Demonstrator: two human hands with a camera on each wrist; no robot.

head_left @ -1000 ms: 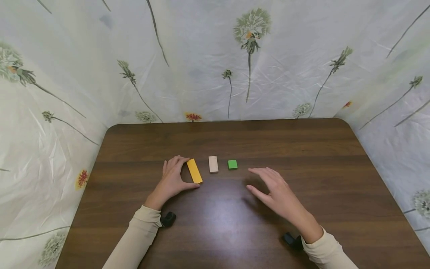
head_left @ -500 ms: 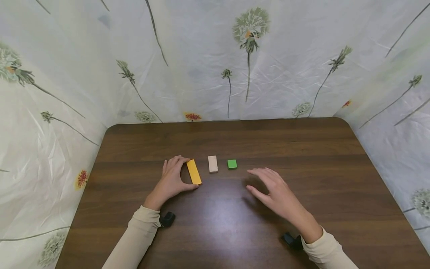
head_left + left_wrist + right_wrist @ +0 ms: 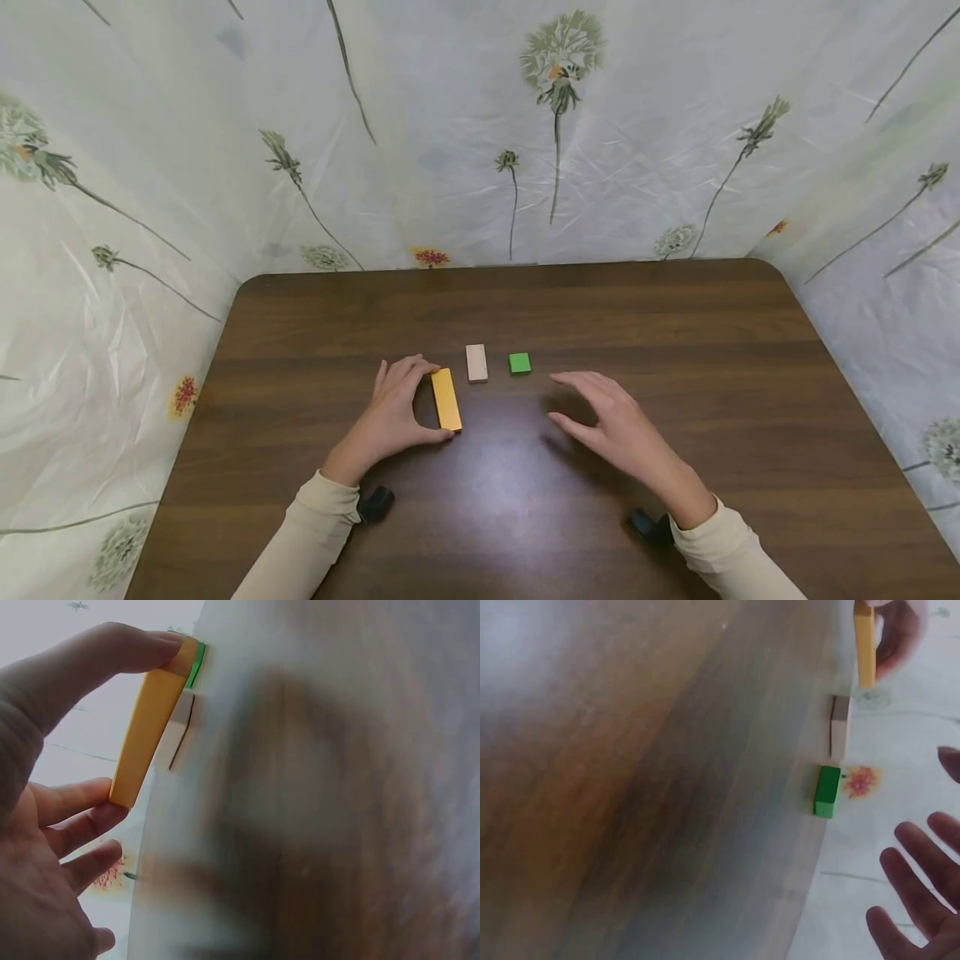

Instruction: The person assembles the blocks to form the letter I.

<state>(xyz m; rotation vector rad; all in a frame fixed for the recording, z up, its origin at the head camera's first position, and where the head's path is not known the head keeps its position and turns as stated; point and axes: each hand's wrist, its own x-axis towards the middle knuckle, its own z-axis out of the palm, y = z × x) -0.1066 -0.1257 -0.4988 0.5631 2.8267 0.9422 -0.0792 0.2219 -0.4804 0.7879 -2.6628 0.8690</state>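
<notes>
My left hand point(image 3: 392, 414) pinches a long yellow block point(image 3: 447, 400) by its two ends, thumb at the near end and fingers at the far end. In the left wrist view the yellow block point(image 3: 152, 724) appears raised off the tabletop. Just beyond it a pale wooden block point(image 3: 476, 363) lies on the table, and to the right of that is a small green block point(image 3: 519, 363). My right hand point(image 3: 617, 427) hovers to the right of the green block with its fingers extended and thumb apart, touching nothing.
The brown wooden table point(image 3: 637, 317) has rounded far corners. A sheet with a dandelion print point(image 3: 420, 167) hangs behind it and along both sides. A dark wrist camera point(image 3: 377, 505) sits under the left wrist, another dark camera point(image 3: 649, 528) under the right.
My left hand has moved slightly right and nearer with the yellow block, which now stands a little straighter. The pale and green blocks stay in place; my right hand has hardly moved.
</notes>
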